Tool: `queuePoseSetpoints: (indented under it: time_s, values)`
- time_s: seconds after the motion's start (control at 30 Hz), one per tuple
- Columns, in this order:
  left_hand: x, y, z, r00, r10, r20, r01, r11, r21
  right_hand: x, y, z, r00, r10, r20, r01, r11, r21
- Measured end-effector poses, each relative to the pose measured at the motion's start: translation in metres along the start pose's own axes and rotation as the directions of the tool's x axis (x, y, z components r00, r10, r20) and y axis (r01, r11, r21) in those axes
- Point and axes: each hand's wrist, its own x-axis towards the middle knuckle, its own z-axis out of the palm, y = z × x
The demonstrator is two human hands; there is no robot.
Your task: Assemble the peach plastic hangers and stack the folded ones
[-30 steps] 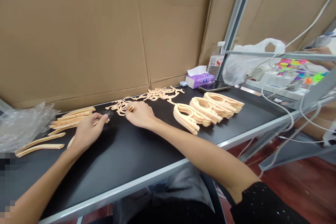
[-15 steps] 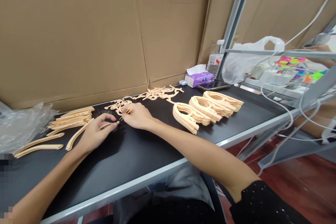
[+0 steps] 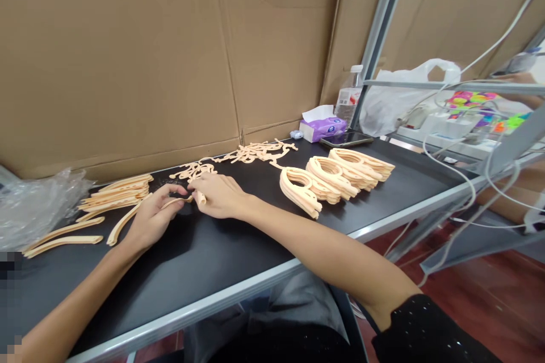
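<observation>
My left hand point(image 3: 159, 212) is closed on a curved beige strip point(image 3: 172, 202), pinched between thumb and fingers. Right beside it, my right hand point(image 3: 219, 195) is wrapped around a small cream-coloured piece point(image 3: 201, 198). Only its end shows below the fingers, so its kind is hidden. The two hands almost meet above the black tabletop point(image 3: 238, 255). Left of my left hand lie a stack of long beige strips point(image 3: 117, 191) and several loose curved ones point(image 3: 63, 243). Behind my right hand sits a tangle of thin beige offcuts point(image 3: 255, 151).
Stacks of beige ring-shaped pieces point(image 3: 319, 181) stand on the right. Behind them are a purple tissue pack point(image 3: 326, 128), a phone point(image 3: 347, 139) and a water bottle point(image 3: 349, 96). Clear plastic wrap point(image 3: 38, 207) lies at left. A cardboard wall point(image 3: 149, 57) closes the back; white cables hang at right.
My right hand has turned and shifted slightly left and down, bringing the cream-coloured piece's end lower and closer to the strip. My left hand has hardly moved.
</observation>
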Motion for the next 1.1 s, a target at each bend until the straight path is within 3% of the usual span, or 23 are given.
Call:
queuePoseSetpoints:
  time_s: [0.13,0.27,0.4,0.53,0.6,0.77,0.9,1.0,1.1]
  values:
    - [-0.001,0.006,0.004,0.999,0.007,-0.045,-0.015,0.984,-0.175,-0.002,-0.001,0.004,0.994,-0.082,0.072,0.091,0.987,-0.134]
    - [-0.002,0.01,0.006,0.997,0.004,-0.072,-0.017,0.982,-0.187,0.0,0.002,0.009,0.989,-0.134,0.067,0.146,0.964,-0.223]
    - [-0.001,0.012,0.006,0.987,-0.024,-0.156,0.035,0.997,0.069,0.003,0.002,0.008,0.987,-0.162,0.017,0.16,0.939,-0.304]
    - [-0.001,0.018,0.006,0.965,-0.029,-0.261,0.117,0.937,0.329,0.004,0.001,0.006,0.985,-0.169,-0.015,0.154,0.929,-0.337]
    - [-0.001,0.021,0.005,0.97,-0.023,-0.24,0.113,0.923,0.369,0.004,0.002,0.007,0.986,-0.166,-0.03,0.146,0.928,-0.342]
    - [0.0,0.019,0.007,0.999,-0.012,-0.043,0.025,0.945,0.326,0.003,0.004,0.01,0.988,-0.153,-0.028,0.135,0.934,-0.331]
    - [-0.001,0.014,0.006,0.997,-0.022,-0.076,0.048,0.932,0.36,0.003,0.004,0.008,0.991,-0.135,-0.007,0.129,0.955,-0.266]
    - [-0.003,0.009,0.003,0.995,0.042,-0.091,0.005,0.887,0.462,0.003,0.004,0.002,0.995,-0.091,-0.045,0.085,0.988,-0.128]
    - [-0.004,0.006,0.001,0.997,0.076,0.029,-0.079,0.811,0.58,0.005,0.006,-0.003,0.995,0.058,-0.085,-0.049,0.994,0.1]
